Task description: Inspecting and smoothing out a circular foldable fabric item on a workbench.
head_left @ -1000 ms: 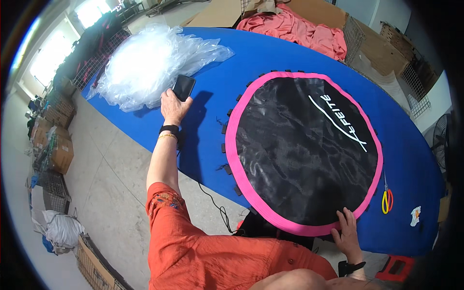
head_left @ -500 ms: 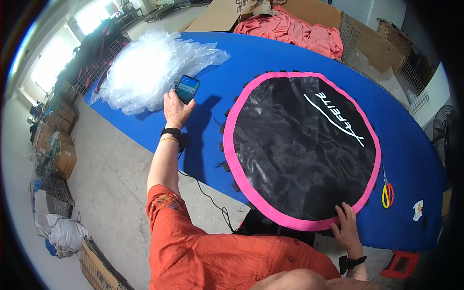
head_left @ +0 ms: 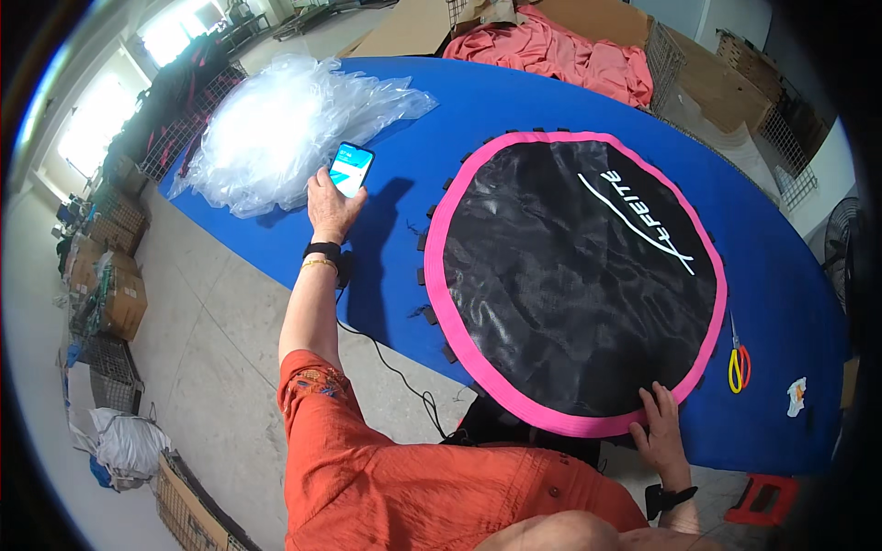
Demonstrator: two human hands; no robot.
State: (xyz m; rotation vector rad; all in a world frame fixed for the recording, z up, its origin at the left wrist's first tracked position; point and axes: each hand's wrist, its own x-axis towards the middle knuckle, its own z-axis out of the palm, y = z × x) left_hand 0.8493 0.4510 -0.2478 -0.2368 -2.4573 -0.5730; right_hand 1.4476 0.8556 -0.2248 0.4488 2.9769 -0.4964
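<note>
Currently the left hand (head_left: pixel 331 207) grips a lit phone (head_left: pixel 352 168) above the blue table (head_left: pixel 514 101) while right-hand fingers (head_left: pixel 657 427) press flat on the mat (head_left: pixel 574 275) rim, so distraction could let it slide off.

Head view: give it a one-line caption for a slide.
Left hand holds a lit phone over the blue table; right hand rests on the pink-rimmed black mat.

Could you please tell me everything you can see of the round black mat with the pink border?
The round mat lies flat on the blue table. Its black centre looks like shiny woven mesh with a white slanted logo, ringed by a pink fabric band. Small black tabs stick out round its left edge. The right hand rests on its near rim, which slightly overhangs the table edge.
</note>
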